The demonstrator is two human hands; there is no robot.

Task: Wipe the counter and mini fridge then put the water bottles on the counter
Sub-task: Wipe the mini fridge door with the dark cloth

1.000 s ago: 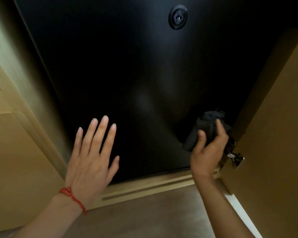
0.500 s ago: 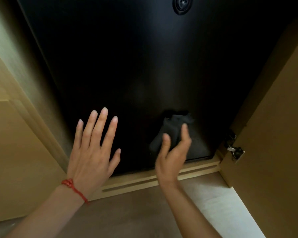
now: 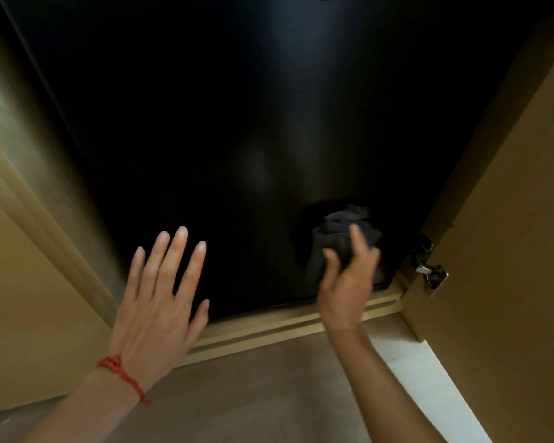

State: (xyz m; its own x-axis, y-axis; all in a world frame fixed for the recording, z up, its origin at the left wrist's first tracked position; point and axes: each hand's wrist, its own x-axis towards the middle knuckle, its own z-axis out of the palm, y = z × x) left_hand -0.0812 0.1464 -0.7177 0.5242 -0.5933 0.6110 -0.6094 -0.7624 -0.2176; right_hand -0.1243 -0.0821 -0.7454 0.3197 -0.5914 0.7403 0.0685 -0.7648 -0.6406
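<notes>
Mini fridge: the black door of the mini fridge (image 3: 253, 123) fills most of the view, set inside a tan wooden cabinet; its surface is dark and glossy with faint pale reflections.
Cloth: a dark bunched cloth (image 3: 339, 238) sits against the lower right part of the fridge door, near its bottom right corner.
Right hand: the right hand (image 3: 346, 282) holds the cloth against the door; its fingers (image 3: 357, 241) curl round the bundle, with the thumb pinching it from the left side. The hand is slightly blurred.
Left hand: the left hand (image 3: 160, 302) is held flat in front of the lower left part of the door, fingers straight and spread a little, thumb out to the right. Whether the palm touches the door cannot be told.
Bracelet: a red braided cord bracelet (image 3: 122, 374) circles the left wrist.
Cabinet base: a pale wooden plinth (image 3: 269, 330) with a long slot runs under the bottom edge of the fridge door, between the two hands.
Cabinet door: an open tan cabinet door (image 3: 509, 251) stands at the right, with a metal hinge (image 3: 430, 273) just beside the fridge's lower right corner.
Cabinet side: a tan panel (image 3: 29, 282) frames the left.
Floor: brown floor (image 3: 253, 394) lies below the plinth, with a lit white strip at the right.
Water bottles: none in view.
</notes>
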